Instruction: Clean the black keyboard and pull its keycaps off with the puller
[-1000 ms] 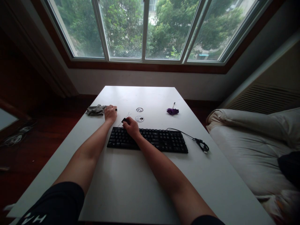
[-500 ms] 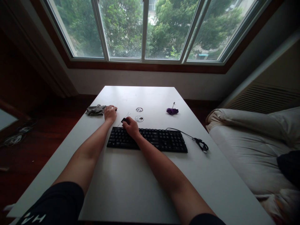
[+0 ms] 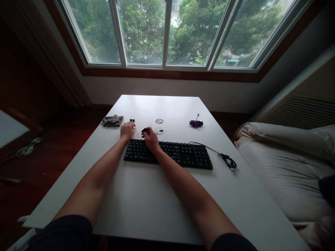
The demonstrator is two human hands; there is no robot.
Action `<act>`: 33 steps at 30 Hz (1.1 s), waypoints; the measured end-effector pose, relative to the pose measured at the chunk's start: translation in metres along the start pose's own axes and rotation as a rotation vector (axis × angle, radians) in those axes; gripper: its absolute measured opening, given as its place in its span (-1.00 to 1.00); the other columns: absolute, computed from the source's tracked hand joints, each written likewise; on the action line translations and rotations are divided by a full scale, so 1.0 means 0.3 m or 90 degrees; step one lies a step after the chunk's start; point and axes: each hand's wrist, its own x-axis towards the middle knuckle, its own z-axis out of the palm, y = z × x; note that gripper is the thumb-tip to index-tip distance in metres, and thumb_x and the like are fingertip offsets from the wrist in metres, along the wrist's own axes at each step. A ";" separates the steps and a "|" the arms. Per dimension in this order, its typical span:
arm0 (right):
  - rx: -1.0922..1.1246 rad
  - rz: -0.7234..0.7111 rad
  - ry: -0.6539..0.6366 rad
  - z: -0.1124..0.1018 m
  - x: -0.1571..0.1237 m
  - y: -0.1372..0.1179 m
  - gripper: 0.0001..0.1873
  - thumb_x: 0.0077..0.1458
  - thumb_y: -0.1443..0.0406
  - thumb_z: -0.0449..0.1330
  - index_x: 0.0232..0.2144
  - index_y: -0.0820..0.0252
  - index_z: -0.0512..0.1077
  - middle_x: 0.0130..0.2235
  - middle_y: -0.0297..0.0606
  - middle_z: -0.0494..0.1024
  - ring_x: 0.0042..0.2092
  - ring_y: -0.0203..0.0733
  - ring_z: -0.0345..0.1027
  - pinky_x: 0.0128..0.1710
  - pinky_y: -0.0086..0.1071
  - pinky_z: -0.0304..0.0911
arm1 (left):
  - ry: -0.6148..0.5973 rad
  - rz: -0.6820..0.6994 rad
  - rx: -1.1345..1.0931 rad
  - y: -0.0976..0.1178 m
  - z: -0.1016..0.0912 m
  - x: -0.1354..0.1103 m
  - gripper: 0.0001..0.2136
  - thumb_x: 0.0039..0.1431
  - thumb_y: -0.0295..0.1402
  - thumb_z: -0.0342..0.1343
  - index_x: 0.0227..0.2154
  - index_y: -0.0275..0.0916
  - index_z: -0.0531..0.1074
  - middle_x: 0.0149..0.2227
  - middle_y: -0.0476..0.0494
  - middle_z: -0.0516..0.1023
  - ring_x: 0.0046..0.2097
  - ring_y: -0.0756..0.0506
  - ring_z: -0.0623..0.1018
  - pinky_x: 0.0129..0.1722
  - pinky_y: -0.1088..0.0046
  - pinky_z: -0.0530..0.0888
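A black keyboard (image 3: 180,153) lies across the white table under my forearms. My right hand (image 3: 151,138) is closed around a keycap puller (image 3: 144,130), which has a small black handle with thin wires sticking out on both sides. It is held just above the keyboard's back left part. My left hand (image 3: 127,130) rests by the back left corner of the keyboard, its fingers stretched forward and to the right, and nothing shows in them. Just behind those fingers, two small black keycaps (image 3: 132,120) sit side by side on the table.
A grey cloth (image 3: 112,120) lies at the table's left edge. Two round clear lids or dishes (image 3: 159,131) are beyond my right hand. To the right are a purple-headed brush (image 3: 196,123) and the coiled keyboard cable (image 3: 229,161). A pale sofa (image 3: 272,174) flanks the table.
My left hand has drawn back from beside the cloth towards the keyboard corner, leaving the keycaps in view. My right hand keeps hold of the puller. The view has shifted slightly.
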 end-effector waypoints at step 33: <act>-0.272 -0.006 -0.103 -0.017 0.036 -0.077 -0.94 0.23 0.28 0.12 -0.31 0.06 0.39 -0.41 -0.40 0.57 -0.38 -0.23 0.44 -0.33 -0.41 0.21 | -0.208 0.072 -0.476 0.001 -0.120 -0.239 -0.70 0.12 -0.38 0.09 -0.11 -0.17 0.61 -0.14 -0.07 0.67 -0.08 -0.14 0.61 0.01 0.33 0.49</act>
